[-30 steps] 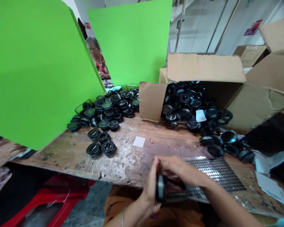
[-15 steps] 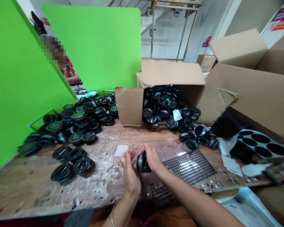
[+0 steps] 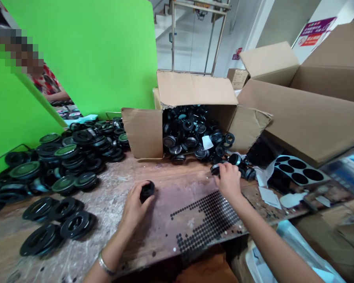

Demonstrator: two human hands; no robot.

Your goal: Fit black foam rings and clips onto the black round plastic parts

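Observation:
My left hand [image 3: 133,206] is closed around a small black ring-shaped part [image 3: 147,190], just above the bench; the palm hides some of it. Further right, the fingers of my right hand [image 3: 229,180] grip a black round part [image 3: 215,169] with a pale rim, beside the loose pile in front of the carton. Between my forearms lies a sheet of small black dots [image 3: 215,214], with some dots gone from its left side.
Stacked black round parts [image 3: 73,165] cover the bench's left side, with several ring parts [image 3: 76,225] nearer me. An open carton [image 3: 143,133] full of similar parts faces me. White cards [image 3: 270,197] and a sheet with large black discs [image 3: 302,171] lie right. A person [image 3: 51,84] sits behind the green partition.
My hands were together around a black round part and are now apart. The left moved left with a ring-shaped part; the right reached forward to the pile. The view turned right.

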